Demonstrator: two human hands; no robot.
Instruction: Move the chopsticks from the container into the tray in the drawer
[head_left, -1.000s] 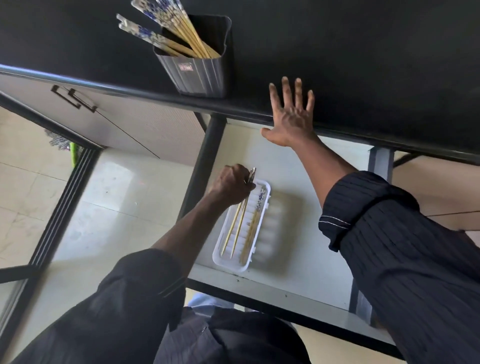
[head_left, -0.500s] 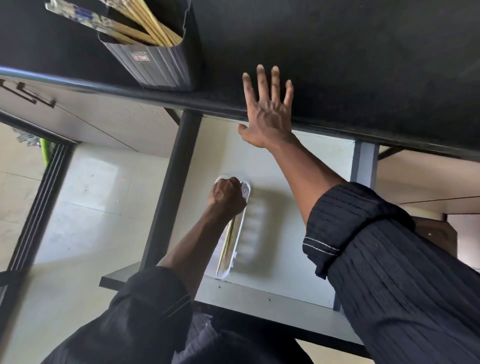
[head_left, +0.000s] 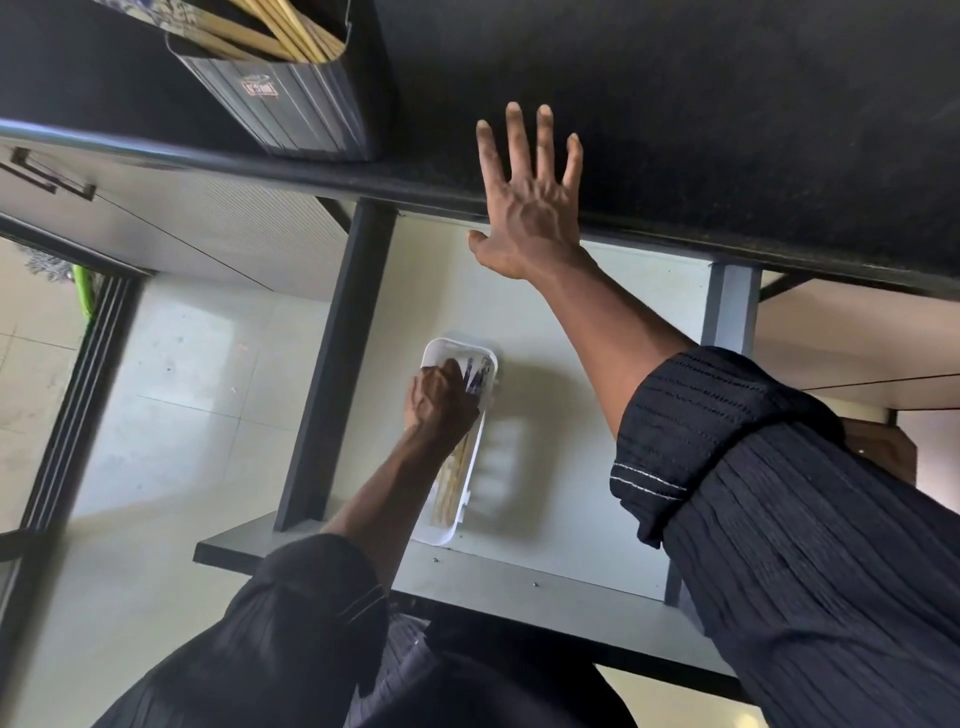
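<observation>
A grey ribbed container (head_left: 291, 109) stands on the black countertop (head_left: 675, 104) at the upper left, with several wooden chopsticks (head_left: 280, 31) leaning out of it. Below, the drawer (head_left: 571, 467) is pulled out, and a narrow white tray (head_left: 441, 351) lies in it holding several chopsticks (head_left: 453, 480). My left hand (head_left: 439, 402) is down in the tray, fingers curled on the patterned ends of the chopsticks there. My right hand (head_left: 530, 202) lies flat with fingers spread on the countertop's front edge, holding nothing.
Cabinet fronts with a dark handle (head_left: 49, 174) run along the left under the counter. A pale tiled floor (head_left: 171, 395) lies left of the drawer, with a dark door track (head_left: 67, 415) and a green item (head_left: 85, 291) beyond it.
My left hand slid toward the tray's far end, laying the held chopsticks down among the others. The view shifted, so the container now sits farther up and left. My right hand stayed on the counter.
</observation>
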